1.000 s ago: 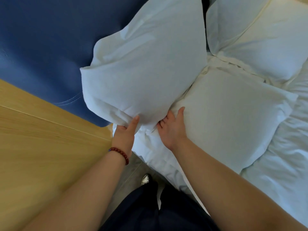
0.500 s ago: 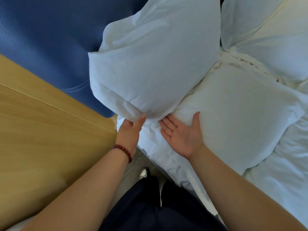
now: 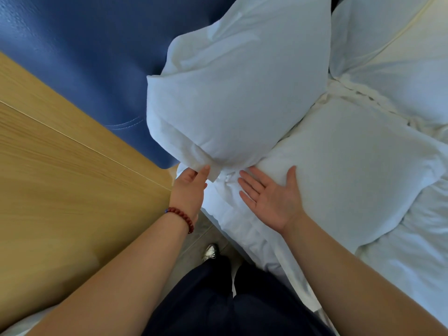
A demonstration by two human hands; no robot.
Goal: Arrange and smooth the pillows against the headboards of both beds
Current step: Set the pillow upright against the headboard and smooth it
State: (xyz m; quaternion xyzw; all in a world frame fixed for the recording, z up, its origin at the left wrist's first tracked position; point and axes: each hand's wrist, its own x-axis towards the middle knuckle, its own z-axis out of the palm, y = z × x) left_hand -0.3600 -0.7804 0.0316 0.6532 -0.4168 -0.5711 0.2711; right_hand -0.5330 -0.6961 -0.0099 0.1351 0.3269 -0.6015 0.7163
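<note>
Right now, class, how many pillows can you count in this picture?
3: one propped against the blue headboard, one lying flat beside the right hand, one at top right. Others may lie out of view.

Pillow [image 3: 242, 93] matt white cloth; headboard [image 3: 97, 57] glossy blue leather; nightstand [image 3: 60, 178] wood-grain.

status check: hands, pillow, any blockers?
Left hand pinching the upright pillow by its bottom corner. Right hand open, palm up, beside the flat pillow. Upright pillow leans on the blue headboard. Nothing in the way.
</note>
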